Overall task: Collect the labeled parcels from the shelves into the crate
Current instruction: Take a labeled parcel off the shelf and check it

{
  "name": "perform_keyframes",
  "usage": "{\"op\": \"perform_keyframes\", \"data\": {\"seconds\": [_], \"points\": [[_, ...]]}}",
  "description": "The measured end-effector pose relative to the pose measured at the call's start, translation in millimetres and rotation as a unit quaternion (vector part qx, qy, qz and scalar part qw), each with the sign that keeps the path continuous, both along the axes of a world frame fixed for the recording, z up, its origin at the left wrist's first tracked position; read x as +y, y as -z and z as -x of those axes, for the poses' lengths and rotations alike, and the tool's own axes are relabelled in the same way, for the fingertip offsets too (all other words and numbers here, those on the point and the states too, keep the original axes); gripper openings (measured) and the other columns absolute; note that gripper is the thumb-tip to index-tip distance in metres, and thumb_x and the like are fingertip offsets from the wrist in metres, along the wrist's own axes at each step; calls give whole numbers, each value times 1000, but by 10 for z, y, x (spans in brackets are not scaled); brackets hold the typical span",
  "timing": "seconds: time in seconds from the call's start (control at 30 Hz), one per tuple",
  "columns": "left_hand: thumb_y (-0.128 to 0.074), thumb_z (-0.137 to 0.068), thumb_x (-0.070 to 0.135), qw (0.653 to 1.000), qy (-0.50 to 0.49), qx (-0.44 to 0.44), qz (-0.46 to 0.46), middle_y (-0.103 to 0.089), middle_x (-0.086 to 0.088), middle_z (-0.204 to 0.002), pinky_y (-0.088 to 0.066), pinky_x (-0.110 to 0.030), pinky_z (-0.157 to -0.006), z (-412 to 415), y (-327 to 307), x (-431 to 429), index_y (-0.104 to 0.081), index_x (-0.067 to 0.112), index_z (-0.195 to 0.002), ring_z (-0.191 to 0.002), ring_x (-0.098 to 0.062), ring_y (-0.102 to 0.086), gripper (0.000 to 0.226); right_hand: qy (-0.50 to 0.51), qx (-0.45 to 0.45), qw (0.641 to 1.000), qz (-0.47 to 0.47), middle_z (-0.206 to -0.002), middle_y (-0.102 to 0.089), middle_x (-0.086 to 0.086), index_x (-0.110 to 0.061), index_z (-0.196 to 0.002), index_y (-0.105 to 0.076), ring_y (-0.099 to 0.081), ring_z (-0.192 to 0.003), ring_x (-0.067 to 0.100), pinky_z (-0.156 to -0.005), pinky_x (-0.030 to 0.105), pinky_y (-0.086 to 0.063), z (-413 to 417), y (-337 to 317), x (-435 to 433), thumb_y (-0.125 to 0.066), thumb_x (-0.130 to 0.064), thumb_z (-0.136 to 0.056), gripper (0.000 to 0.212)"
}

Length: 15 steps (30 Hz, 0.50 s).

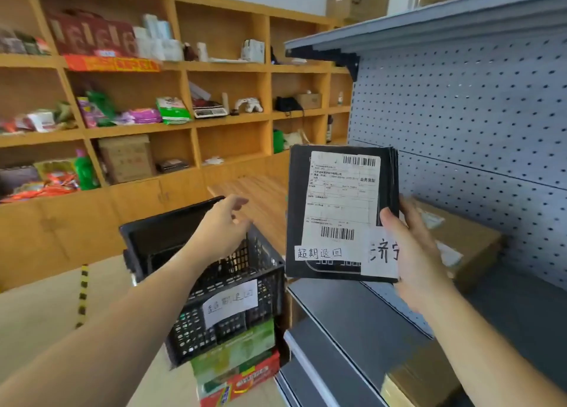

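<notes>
Head view: black labeled parcel (342, 213) held upright, long axis vertical, in right hand (411, 250), thumb and fingers clamped on its right edge. Black crate (214, 287) sits just left and lower. Left hand (224, 225) hovers over the crate, fingers loosely apart, holding nothing.

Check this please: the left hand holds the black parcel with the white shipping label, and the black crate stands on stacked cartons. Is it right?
Wrong hand. The head view shows the right hand holding the black parcel with the white shipping label; the left hand hovers empty over the black crate, which does stand on stacked cartons.
</notes>
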<state>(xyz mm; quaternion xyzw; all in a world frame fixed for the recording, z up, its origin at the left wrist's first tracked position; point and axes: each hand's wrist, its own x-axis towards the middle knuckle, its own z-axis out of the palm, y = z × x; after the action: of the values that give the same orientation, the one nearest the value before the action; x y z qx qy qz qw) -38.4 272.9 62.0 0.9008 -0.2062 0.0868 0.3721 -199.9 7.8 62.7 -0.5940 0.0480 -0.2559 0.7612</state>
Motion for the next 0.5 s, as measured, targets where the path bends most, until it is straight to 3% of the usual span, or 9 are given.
{"op": "perform_keyframes", "data": {"seconds": [0.23, 0.37, 0.5], "points": [[-61, -99, 30, 991, -128, 26, -20, -55, 1, -142, -45, -34, -101, -568, 324, 1252, -47, 25, -143, -122, -18, -55, 47, -120, 21, 993, 8, -117, -76, 0, -34, -141, -53, -74, -105, 23, -77, 45, -62, -1325, 272, 1021, -54, -23, -102, 40], [-61, -100, 28, 985, -163, 48, -23, -55, -1, -142, -44, -33, -102, -1081, 538, 1688, -47, 24, -144, -125, -20, -55, 47, -170, 40, 985, 8, -120, -75, 3, -34, -139, -55, -73, -108, 26, -88, 52, -58, -2065, 451, 1477, -55, -22, -101, 40], [-57, -102, 31, 981, -175, 81, -24, -56, -1, -141, -44, -32, -99, -1587, 801, 1921, -47, 24, -144, -125, -20, -55, 45, -190, 68, 979, 15, -119, -76, 0, -39, -132, -58, -73, -108, 25, -87, 50, -58, -2724, 678, 1767, -58, -24, -101, 34]]}}
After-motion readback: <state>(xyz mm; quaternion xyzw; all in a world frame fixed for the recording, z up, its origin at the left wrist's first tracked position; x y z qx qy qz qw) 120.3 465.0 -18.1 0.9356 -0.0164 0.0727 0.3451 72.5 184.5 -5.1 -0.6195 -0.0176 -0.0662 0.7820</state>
